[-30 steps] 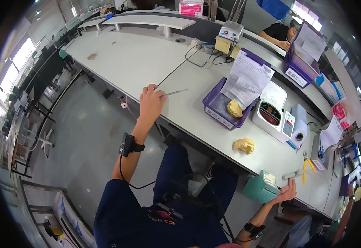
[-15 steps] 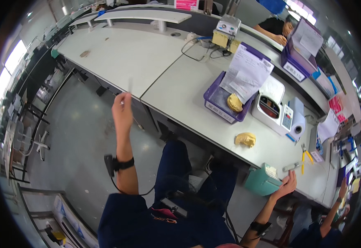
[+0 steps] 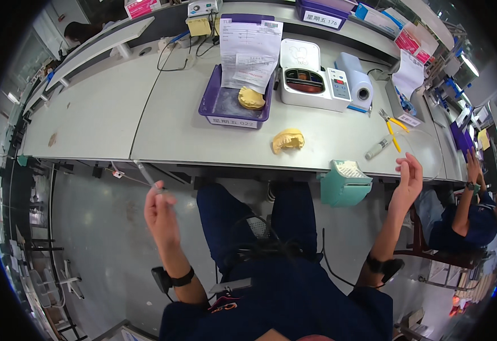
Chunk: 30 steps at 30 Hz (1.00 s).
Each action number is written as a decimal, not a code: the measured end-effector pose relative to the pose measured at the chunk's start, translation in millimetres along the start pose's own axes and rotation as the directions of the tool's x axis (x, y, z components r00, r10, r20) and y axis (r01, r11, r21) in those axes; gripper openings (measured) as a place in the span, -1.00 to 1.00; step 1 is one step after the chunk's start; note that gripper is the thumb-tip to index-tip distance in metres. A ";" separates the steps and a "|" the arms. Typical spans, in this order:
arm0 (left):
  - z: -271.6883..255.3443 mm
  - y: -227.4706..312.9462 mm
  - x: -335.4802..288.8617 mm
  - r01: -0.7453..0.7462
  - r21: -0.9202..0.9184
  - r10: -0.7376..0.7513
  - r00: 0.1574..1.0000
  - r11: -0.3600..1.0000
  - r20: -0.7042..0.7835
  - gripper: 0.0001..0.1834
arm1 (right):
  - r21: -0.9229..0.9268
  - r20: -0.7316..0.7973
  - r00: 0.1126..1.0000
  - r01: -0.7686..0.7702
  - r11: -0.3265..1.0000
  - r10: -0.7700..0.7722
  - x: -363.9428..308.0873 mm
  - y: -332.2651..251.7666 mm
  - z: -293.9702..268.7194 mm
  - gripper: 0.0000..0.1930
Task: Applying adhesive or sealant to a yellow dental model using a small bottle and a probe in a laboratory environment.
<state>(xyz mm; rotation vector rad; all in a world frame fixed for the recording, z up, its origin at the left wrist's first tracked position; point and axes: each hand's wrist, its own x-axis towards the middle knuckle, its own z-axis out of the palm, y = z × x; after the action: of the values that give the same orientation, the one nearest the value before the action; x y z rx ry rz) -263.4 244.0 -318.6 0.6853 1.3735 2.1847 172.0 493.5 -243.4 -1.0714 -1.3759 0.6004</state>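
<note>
Left hand clamped on one thin tool; right hand open, empty — two yellow dental casts.

Dental lab, by the evidence: long grey worktop carrying yellow plaster jaw casts, purple case trays with paperwork, white benchtop unit, pliers; more benches far left.

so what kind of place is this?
Likely a dental lab workbench: a yellow plaster teeth cast on the bench, another cast in a purple tray, and a thin handheld tool in the left hand.
</note>
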 end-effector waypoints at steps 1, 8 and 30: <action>27.0 8.1 0.2 -0.033 0.091 0.016 0.984 0.995 0.179 -0.66 | 0.019 0.009 0.999 0.050 0.999 -0.050 -12.3 -22.6 4.1 -0.77; 173.9 38.7 -32.4 0.006 0.295 -0.221 0.677 0.955 0.702 -0.81 | 0.301 0.767 0.619 -0.112 0.947 -0.170 -89.8 -91.2 93.1 -0.56; 203.6 -62.6 -22.9 -0.816 0.399 0.149 0.495 0.418 0.856 -0.46 | 0.682 0.366 0.925 -0.191 0.706 -0.103 -92.0 -53.4 71.4 -0.65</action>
<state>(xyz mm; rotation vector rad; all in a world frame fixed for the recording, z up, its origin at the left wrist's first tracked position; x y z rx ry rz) -109.9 392.5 -303.1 2.3689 1.7187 1.1235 76.3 408.6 -250.7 -0.3508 -1.2567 1.3099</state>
